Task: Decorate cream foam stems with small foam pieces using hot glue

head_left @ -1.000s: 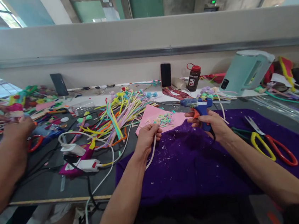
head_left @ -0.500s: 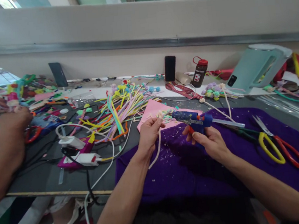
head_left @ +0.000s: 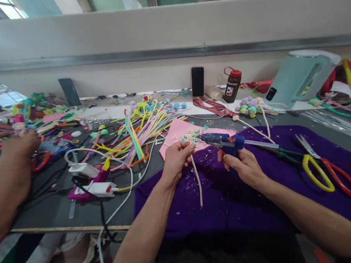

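Observation:
My left hand (head_left: 178,158) pinches a cream fuzzy stem (head_left: 198,183), whose long end hangs down over the purple cloth (head_left: 178,215). In my right hand (head_left: 244,164) is a blue glue gun (head_left: 225,141), its nozzle pointing left, close to the stem's top at my left fingertips. A clear glue stick (head_left: 261,144) sticks out of the gun's back. Small pastel cut pieces lie on a pink sheet (head_left: 172,134) just behind my hands. Whether the nozzle touches the stem I cannot tell.
Large scissors (head_left: 317,171) with yellow and red handles lie on the cloth at right. A heap of colourful stems (head_left: 141,135) and a power strip (head_left: 90,186) with cables sit left. Behind stand a phone (head_left: 198,81), a bottle (head_left: 232,84) and a kettle (head_left: 301,78). A co-worker's hands (head_left: 13,138) work far left.
The stem's hanging end has swung to the right, from slanting left to nearly straight down. My left hand has shifted slightly right, and the glue gun slightly left and down.

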A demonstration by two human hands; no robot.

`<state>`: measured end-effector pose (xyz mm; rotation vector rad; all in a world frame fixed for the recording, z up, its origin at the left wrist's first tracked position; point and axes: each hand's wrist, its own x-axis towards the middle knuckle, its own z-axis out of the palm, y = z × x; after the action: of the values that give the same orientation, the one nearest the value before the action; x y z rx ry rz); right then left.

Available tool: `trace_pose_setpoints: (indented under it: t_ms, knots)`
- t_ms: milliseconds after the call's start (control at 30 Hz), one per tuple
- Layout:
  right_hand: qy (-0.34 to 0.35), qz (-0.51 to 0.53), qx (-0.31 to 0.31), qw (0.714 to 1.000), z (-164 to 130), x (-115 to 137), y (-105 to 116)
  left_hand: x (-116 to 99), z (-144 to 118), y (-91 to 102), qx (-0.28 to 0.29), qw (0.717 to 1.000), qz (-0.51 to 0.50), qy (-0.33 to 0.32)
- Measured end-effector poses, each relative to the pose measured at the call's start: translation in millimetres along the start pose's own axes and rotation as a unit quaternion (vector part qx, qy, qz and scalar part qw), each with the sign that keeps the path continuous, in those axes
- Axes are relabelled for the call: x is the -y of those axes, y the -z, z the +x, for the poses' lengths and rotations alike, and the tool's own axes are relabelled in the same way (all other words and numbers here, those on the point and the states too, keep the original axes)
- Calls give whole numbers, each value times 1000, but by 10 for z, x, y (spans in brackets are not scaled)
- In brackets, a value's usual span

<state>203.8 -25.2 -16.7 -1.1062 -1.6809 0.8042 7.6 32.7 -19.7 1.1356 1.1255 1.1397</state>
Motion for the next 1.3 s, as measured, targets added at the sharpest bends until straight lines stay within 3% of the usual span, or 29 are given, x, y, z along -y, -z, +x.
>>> trace_pose_setpoints:
  t_ms: [1000, 1300]
  knots:
    - [14, -154, -4, 988, -41, -56, -53, -9, -19, 9, 30, 999, -15, -4]
    - [28, -154, -6, 988, -26, -86, -50, 33, -9, 13, 38, 999, -14, -2]
